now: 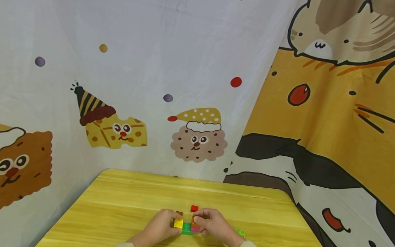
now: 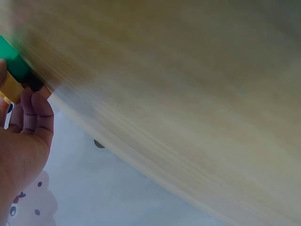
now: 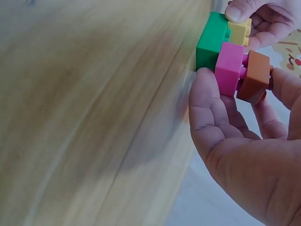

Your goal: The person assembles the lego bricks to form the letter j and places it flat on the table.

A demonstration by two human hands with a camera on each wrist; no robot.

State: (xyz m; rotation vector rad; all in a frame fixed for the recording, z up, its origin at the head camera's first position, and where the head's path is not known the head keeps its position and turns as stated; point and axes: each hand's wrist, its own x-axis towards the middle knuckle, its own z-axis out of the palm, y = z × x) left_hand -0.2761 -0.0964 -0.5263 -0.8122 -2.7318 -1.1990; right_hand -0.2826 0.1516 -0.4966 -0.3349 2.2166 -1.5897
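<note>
A long green toy building brick (image 1: 186, 228) carries a yellow brick (image 1: 178, 223) at its left end and a pink brick (image 3: 230, 70) at its right end. My left hand (image 1: 162, 226) grips the yellow end, thumb by the green brick and fingertips round the yellow one. An orange-brown brick (image 3: 255, 76) sits slightly tilted over the pink one, with pink studs showing in the gap. My right hand (image 1: 214, 224) pinches this brick, while another of its fingers supports the green brick from below. In the left wrist view, my fingers partly cover the yellow brick (image 2: 11, 87).
A red brick (image 1: 194, 208) lies on the wooden table (image 1: 129, 192) beyond the hands. Just behind the left fingers is a brown brick (image 1: 179, 213). A light green brick (image 1: 240, 233) lies beside the right wrist. Printed cloth (image 1: 197, 51) hangs behind the table.
</note>
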